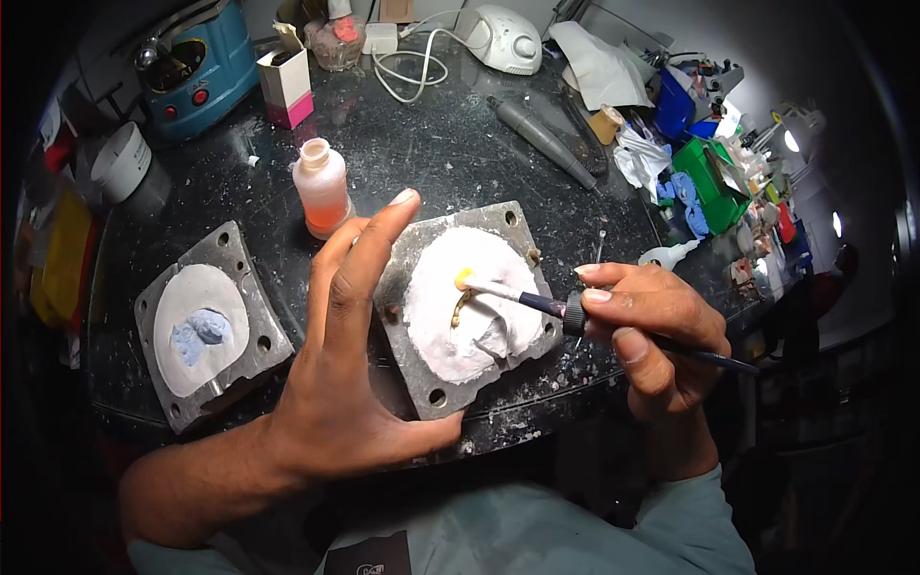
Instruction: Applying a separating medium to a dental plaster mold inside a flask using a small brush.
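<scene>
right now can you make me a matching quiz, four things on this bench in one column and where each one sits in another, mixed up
Things:
1. small brush
2. plastic bottle of orange liquid
3. metal flask half with blue material in its plaster
4. blue machine

Places:
A. far left corner of the dark bench
B. left of the left hand, untouched
C. in the right hand, tip on the plaster of the metal flask half held by the left hand
D. standing just beyond the left hand's fingertips

Pairs: 1-C, 2-D, 3-B, 4-A
</scene>
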Motion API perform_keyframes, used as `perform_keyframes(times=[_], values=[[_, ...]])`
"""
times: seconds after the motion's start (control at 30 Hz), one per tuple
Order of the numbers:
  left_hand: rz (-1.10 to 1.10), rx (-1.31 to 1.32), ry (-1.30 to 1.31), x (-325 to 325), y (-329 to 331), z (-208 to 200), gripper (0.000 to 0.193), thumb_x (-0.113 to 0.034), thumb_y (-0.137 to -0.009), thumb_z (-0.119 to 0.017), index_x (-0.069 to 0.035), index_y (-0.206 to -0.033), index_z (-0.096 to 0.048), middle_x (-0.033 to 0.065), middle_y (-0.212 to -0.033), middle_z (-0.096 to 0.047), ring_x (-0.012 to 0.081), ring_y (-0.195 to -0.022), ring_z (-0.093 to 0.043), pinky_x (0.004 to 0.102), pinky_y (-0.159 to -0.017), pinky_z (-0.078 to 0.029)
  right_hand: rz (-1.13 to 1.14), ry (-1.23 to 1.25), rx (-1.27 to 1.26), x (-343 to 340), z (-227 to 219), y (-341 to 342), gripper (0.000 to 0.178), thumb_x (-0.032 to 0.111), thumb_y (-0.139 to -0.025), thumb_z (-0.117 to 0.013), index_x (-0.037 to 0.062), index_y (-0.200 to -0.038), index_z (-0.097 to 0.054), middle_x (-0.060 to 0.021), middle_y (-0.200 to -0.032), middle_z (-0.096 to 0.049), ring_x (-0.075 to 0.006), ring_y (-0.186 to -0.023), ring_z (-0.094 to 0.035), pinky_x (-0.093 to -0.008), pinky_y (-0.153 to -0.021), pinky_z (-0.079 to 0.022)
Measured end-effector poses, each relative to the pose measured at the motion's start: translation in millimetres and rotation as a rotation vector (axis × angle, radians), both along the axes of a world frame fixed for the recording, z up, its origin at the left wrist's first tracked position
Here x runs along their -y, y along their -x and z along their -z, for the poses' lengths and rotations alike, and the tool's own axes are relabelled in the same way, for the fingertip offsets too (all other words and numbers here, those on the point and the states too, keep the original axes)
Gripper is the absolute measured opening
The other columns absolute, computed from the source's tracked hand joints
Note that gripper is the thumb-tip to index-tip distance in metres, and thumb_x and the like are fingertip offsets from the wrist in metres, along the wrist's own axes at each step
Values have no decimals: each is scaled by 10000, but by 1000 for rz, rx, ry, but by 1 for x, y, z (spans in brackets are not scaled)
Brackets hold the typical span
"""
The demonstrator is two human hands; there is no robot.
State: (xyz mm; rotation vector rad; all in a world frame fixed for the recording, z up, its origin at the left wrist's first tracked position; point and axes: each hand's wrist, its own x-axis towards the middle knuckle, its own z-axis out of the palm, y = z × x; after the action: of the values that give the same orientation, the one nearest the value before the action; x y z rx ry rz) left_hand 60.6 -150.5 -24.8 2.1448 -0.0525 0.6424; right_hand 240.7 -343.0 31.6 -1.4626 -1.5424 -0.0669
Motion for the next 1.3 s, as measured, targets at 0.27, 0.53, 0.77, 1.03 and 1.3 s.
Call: perform_keyframes(times=[0.27,0.53,0.77,1.03,1.3], values=[[13,-12,-7,0,-1,0,1313,-93,-621,-909,4,-1574,-10,209,-1625,-93,313,-1472,-301,420,-1202,-293,109,5,-213,-6,4,-2,238,48,-896,-621,-62,-1089,-707,-157,-963,-729,-195,-863,-701,-339,-818,-565],[16,28,-6,1,-3,2,1322,-103,-618,-923,-5,-1576,-17,212,-1625,-93,322,-1479,-289,426,-1208,-284,48,-39,-366,-11,3,-1,234,26,-884,-596,-94,-1045,-717,-177,-931,-725,-199,-766,-695,-344,-830,-568],[-6,69,-57,1,-2,4,1312,-116,-609,-935,-9,-1578,-56,234,-1618,-107,337,-1496,-254,429,-1216,-264,-182,78,-284,-7,-1,-4,241,105,-814,-643,-78,-940,-737,-161,-795,-726,-247,-729,-710,-459,-888,-575],[-28,139,-176,2,-1,-2,1291,-142,-596,-945,25,-1558,-102,250,-1576,-202,368,-1464,-290,447,-1184,-300,-88,89,-154,0,-22,-7,219,106,-795,-641,-57,-905,-737,-131,-749,-714,-227,-681,-698,-447,-852,-581],[-90,285,-350,7,-4,-6,1198,-124,-537,-932,37,-1501,-239,244,-1472,-373,436,-1336,-425,491,-1109,-381,27,156,188,-6,-48,13,193,131,-824,-662,-46,-881,-712,-102,-648,-653,-213,-602,-661,-437,-762,-590]])
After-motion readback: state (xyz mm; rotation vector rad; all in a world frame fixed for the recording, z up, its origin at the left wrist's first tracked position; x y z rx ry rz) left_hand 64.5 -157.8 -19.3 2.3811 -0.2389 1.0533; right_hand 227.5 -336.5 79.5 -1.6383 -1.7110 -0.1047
